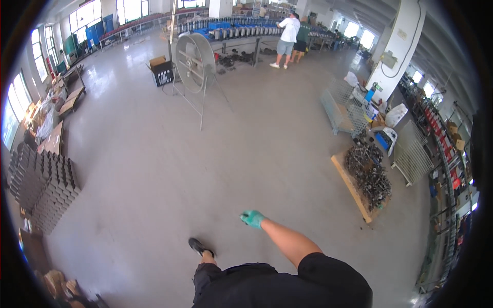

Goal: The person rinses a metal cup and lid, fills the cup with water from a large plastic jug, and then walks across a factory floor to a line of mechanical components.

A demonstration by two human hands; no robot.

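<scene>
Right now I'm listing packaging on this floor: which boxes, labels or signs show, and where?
Cardboard box: on the floor left of the big round fan, dark sides, brown flaps open.
Wall panels: on the white pillar, pale, rectangular.
Brown boxes: on the right-hand shelving, small.

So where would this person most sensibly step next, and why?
Probably a plain step forward over the bare floor. The gloved right hand swings free, holding nothing, and one shoe is planted ahead of the body, so the person appears to be mid-stride. The nearest things, a pallet of dark metal parts to the right and stacked grey trays to the left, lie apart from the hand.
</scene>
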